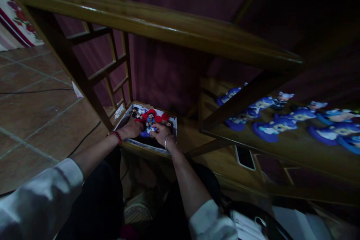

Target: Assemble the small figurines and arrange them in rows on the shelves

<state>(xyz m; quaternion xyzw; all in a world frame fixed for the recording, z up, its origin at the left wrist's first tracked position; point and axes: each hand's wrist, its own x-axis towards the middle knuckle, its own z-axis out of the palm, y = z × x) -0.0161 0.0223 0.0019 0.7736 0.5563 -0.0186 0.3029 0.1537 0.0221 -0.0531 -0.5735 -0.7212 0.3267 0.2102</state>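
At the far left, a strip of white fabric with red flowers lies beyond square brown floor tiles, and a thin black cable crosses them. A glossy brown wooden rail slants across the top of the view, joined to a narrow wooden lattice frame standing before a dark maroon curtain.

The left arm comes in from a white rolled sleeve, with a red beaded bracelet at the wrist. The left hand lies low over the near left corner of a shallow white cardboard box, its fingers close together on the contents; whether it grips anything, I cannot tell. The box sits at the end of a long wooden shelf and is packed with small red, blue and black cartoon figures.

The right hand, a silver chain bracelet at its wrist, curls narrowly down just beside the left hand, its fingers touching a small blue-and-white figure; a firm grip cannot be told.

Further right, flat blue-and-white cartoon cutouts lie spread in rows on the shelf, above a black phone with a white edge.
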